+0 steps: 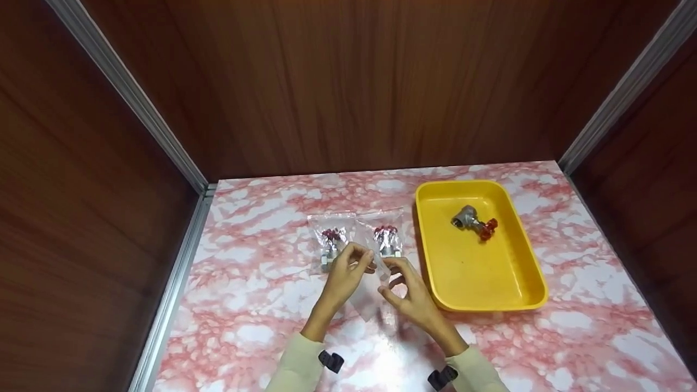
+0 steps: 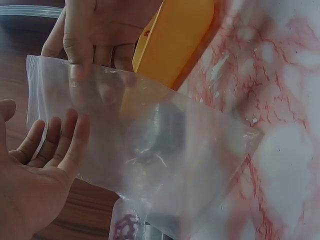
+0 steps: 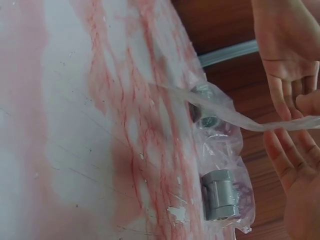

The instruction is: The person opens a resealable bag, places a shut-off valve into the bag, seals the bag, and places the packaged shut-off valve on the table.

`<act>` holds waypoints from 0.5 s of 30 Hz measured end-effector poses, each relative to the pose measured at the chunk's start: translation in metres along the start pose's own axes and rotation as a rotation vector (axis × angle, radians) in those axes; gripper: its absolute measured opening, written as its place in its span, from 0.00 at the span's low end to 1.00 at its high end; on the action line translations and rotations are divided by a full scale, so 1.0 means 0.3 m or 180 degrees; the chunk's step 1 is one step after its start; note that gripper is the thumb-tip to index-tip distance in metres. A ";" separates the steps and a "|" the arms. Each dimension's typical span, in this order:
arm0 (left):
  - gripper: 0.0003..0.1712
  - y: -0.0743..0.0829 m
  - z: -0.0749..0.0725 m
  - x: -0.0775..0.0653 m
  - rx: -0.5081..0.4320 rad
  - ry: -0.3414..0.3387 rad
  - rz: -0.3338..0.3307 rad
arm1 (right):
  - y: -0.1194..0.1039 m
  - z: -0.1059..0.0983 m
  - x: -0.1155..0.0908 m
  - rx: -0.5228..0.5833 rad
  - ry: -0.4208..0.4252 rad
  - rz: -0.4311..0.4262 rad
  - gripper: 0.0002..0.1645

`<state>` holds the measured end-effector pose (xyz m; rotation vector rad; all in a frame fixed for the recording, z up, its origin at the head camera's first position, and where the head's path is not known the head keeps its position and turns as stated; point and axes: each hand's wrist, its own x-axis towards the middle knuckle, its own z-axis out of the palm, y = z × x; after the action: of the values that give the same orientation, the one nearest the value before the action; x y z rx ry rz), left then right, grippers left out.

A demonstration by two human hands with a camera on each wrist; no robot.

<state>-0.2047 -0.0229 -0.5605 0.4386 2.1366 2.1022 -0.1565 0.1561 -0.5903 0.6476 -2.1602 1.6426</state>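
A clear zip-lock plastic bag (image 2: 165,135) hangs between my two hands, its zip edge pointing toward the back wall. My left hand (image 1: 344,275) holds it near the zip edge, fingertips against the film. Opposite, my right hand (image 1: 411,296) pinches the same end, the thumb (image 2: 79,70) overlapping the bag's edge and the fingers behind it. Just beyond lie two bagged metal valves with red handwheels, one on the left (image 1: 330,239) and one on the right (image 1: 387,239); my hands partly cover them in the head view.
To the right stands a yellow tray (image 1: 463,283). Inside it lies a loose metal valve (image 1: 472,220) with a red handwheel. Dark wood-look panels (image 1: 370,98) enclose the back and sides of the red-and-white marbled table (image 1: 245,305).
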 end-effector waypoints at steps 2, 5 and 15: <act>0.12 -0.001 0.004 0.001 0.0014 0.0008 -0.0009 | -0.033 -0.004 0.007 -0.0009 -0.0016 -0.0052 0.35; 0.09 -0.002 0.011 0.003 0.0056 0.0048 -0.0031 | -0.065 -0.010 0.014 -0.0020 -0.0048 -0.0163 0.33; 0.03 -0.001 0.024 -0.001 0.0185 0.0104 0.0098 | 0.024 -0.017 0.005 0.0178 -0.0101 0.0510 0.22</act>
<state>-0.2024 -0.0162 -0.5609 0.4490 2.2280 2.0818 -0.1618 0.1623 -0.5940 0.5317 -2.2472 1.7910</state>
